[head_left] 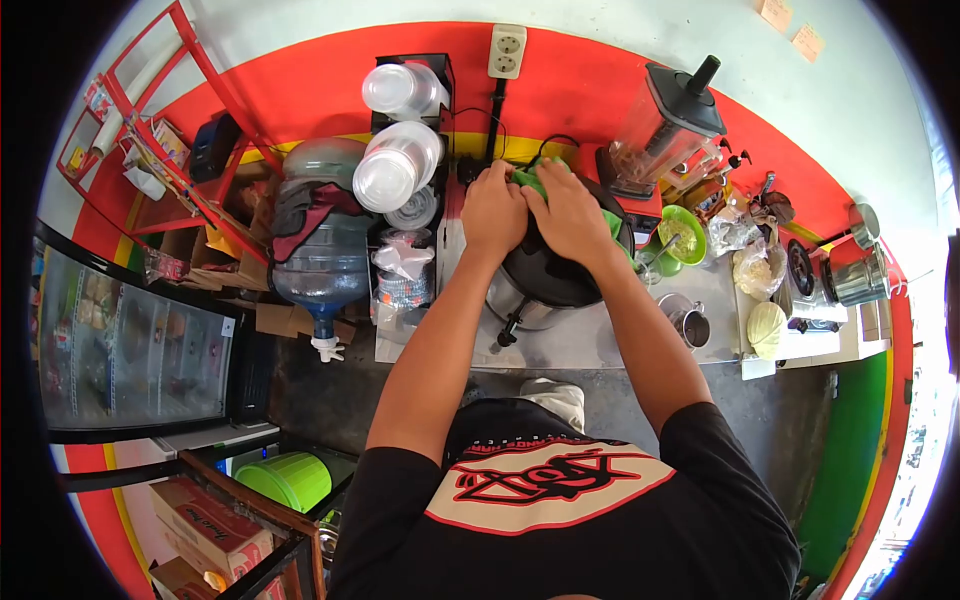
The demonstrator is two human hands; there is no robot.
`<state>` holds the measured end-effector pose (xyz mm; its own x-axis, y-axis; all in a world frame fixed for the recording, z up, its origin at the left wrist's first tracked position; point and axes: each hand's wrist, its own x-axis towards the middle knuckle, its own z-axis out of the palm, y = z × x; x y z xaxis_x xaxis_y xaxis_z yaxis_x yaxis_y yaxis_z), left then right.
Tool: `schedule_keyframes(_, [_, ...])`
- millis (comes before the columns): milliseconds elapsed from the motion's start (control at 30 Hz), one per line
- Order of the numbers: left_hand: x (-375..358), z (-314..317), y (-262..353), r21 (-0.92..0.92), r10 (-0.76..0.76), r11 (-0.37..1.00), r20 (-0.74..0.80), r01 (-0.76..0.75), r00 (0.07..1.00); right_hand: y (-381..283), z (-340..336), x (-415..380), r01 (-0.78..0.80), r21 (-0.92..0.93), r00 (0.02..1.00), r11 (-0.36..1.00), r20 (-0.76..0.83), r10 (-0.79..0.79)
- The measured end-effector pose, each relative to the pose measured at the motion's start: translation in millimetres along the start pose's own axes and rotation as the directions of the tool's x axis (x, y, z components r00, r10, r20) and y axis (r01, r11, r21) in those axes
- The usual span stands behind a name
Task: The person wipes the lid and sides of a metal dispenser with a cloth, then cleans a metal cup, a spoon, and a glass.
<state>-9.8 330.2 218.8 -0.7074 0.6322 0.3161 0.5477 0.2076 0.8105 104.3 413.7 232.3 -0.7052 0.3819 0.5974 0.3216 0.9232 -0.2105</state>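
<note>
Both my hands reach forward, side by side, over a black-lidded round container (553,268) with a small tap (508,332) at its front. My right hand (566,208) is closed on a green cloth (527,181), which shows between my hands and again past my right wrist. Curled beside it, my left hand (495,207) has its fingers against the edge of the same cloth. The fingertips of both hands are partly hidden behind the knuckles. The container stands on a metal-topped counter (580,348).
Right of the container stand a blender (665,130), a green bowl (683,238), a metal cup (690,325) and a cabbage (767,330). To the left are stacked plastic cups (395,165) and a large water bottle (322,250). A glass-door fridge (135,345) stands far left.
</note>
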Motion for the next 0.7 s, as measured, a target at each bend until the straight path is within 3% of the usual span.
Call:
schedule_keyframes(33, [0,0,-1,-0.007,0.003,1.0,-0.018,-0.003,1.0,-5,-3,-7,-0.002,0.0,1.0,1.0,0.008,0.002])
schedule_keyframes(100, [0,2,-3,-0.023,0.0,1.0,-0.025,-0.001,1.0,-14,-15,-15,-0.035,0.266,0.99,0.963,0.142,-0.003])
schedule_keyframes(167, [4,7,-12,-0.036,0.001,0.999,-0.034,-0.003,0.999,-23,-34,-18,-0.042,0.291,0.984,0.956,0.18,-0.011])
schedule_keyframes(233, [8,11,-26,-0.207,-0.018,0.978,-0.015,0.014,1.0,-25,-41,-24,-0.047,0.321,0.977,0.946,0.214,-0.024])
schedule_keyframes(333, [9,15,-31,-0.202,0.01,0.979,-0.032,-0.016,0.999,-26,-43,-27,-0.008,0.304,0.967,0.953,0.244,-0.069])
schedule_keyframes(400, [10,14,-30,-0.208,-0.039,0.977,-0.006,0.037,0.999,-32,-45,-29,0.06,0.181,0.978,0.982,0.187,-0.095])
schedule_keyframes(467, [11,12,-28,-0.209,-0.078,0.975,0.019,0.081,0.997,-45,-50,-33,0.046,0.111,0.972,0.993,0.223,-0.07])
schedule_keyframes(533, [10,11,-29,-0.337,-0.18,0.923,0.046,0.185,0.983,-55,-51,-39,0.034,0.038,0.967,0.999,0.251,-0.043])
schedule_keyframes(700, [11,11,-29,-0.331,-0.202,0.922,0.035,0.202,0.979,-60,-49,-38,-0.015,-0.029,0.974,0.999,0.225,0.021])
